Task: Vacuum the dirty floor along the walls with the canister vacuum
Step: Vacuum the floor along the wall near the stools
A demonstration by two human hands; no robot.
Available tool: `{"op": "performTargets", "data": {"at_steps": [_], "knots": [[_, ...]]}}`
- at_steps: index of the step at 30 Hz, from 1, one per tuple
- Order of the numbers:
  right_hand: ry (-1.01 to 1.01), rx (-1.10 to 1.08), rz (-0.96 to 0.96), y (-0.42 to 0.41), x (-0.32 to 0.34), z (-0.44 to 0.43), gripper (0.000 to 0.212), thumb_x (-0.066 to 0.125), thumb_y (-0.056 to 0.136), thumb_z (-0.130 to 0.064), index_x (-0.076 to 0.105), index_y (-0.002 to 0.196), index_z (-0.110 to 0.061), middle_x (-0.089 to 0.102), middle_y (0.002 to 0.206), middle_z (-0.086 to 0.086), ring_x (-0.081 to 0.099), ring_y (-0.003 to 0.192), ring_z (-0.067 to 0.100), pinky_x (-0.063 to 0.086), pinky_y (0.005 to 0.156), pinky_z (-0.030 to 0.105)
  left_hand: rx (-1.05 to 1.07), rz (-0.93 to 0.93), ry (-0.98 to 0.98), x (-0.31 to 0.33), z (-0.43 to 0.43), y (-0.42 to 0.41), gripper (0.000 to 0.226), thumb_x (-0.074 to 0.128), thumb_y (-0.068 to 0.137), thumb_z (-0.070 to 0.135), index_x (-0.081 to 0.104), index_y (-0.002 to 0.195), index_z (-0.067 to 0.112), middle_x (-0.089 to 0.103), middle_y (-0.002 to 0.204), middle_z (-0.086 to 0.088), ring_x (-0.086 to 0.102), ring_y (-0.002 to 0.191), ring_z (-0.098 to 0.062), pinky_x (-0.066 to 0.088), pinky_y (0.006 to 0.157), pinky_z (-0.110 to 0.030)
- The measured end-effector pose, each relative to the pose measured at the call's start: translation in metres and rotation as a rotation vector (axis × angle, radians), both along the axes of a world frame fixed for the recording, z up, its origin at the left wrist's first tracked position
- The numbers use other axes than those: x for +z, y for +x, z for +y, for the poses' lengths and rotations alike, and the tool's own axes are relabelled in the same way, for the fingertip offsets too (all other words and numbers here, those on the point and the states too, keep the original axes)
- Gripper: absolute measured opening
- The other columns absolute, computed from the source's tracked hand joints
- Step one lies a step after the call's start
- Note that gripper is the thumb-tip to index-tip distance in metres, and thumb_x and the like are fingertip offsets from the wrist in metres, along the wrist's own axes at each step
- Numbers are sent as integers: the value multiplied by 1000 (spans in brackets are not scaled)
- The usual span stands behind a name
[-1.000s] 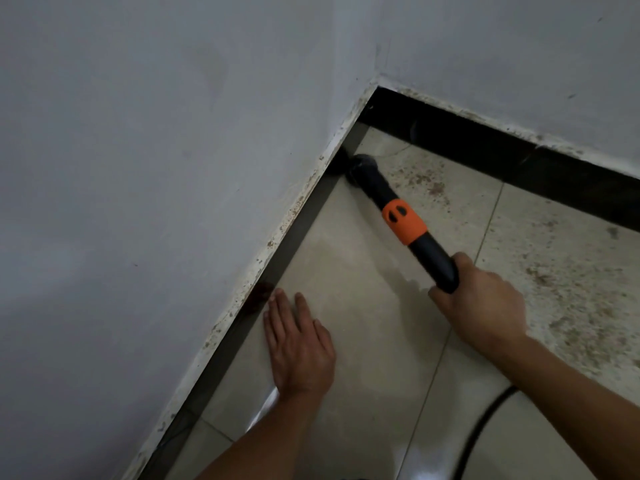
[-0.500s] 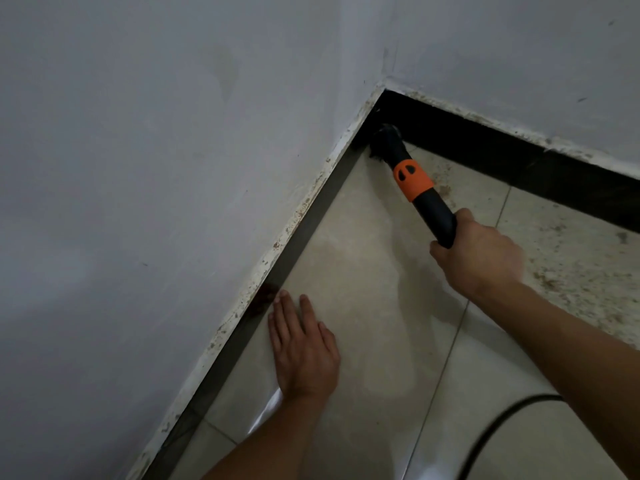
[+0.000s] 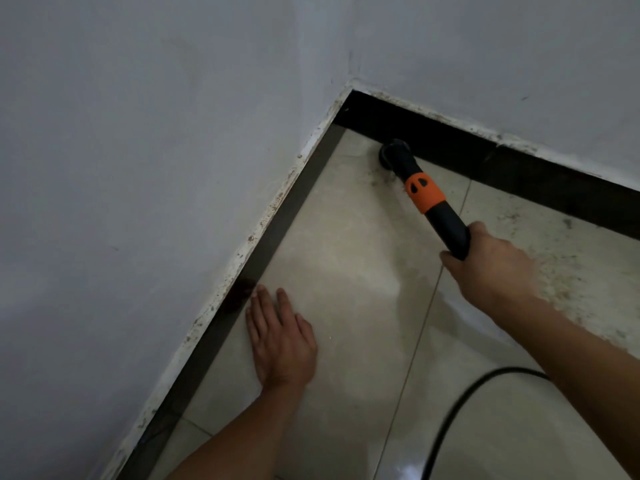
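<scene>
Hose [image 3: 460, 403]: black, curving over the floor below the right forearm.
Left hand [image 3: 280, 337]: flat on a tile, fingers straight and close together, just beside the left skirting.
Skirting [image 3: 519, 168]: black strip with a stained white edge above it.
Floor [image 3: 346, 254]: pale glossy tiles, with dirt [image 3: 588, 282] speckled at the right.
Walls [image 3: 138, 168]: plain grey, meeting at a corner.
Vacuum tube [image 3: 446, 223]: black with an orange collar. Its brush head [image 3: 393, 155] touches the far skirting, right of the corner. The right hand [image 3: 491, 268] is wrapped round the tube.
Change: half a second ago the brush head sat in the corner. The left hand is unmoved.
</scene>
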State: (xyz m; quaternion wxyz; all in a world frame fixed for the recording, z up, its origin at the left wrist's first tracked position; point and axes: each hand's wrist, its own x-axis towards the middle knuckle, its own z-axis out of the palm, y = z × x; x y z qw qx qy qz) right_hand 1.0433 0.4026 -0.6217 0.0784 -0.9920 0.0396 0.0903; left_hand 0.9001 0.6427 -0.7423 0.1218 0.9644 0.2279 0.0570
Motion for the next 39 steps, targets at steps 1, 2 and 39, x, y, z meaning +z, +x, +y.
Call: {"op": "performTargets", "data": {"at_steps": [1, 2, 39], "knots": [[10, 3, -2, 2, 0, 5, 30, 62, 92, -42, 44, 103, -21, 53, 68, 1, 55, 54, 21, 48, 51, 34, -2, 3, 6, 0, 1, -1, 52, 38, 89, 23, 52, 132, -2, 39, 145, -30, 36, 135, -42, 27, 113, -50], [20, -5, -4, 3, -1, 5, 29, 62, 91, -41, 43, 101, -22, 52, 67, 1, 54, 54, 20, 45, 50, 32, -2, 7, 11, -1, 2, -1, 52, 37, 89, 24, 51, 132, -2, 38, 145, -30, 35, 136, -42, 27, 114, -50], [807, -417, 331, -13, 23, -32, 19, 70, 82, -8, 60, 98, -6, 60, 59, 7, 57, 44, 19, 53, 46, 31, 0, -2, 2, 1, -5, -1, 54, 35, 89, 25, 50, 134, -2, 38, 145, -30, 35, 136, -42, 26, 114, -51]]}}
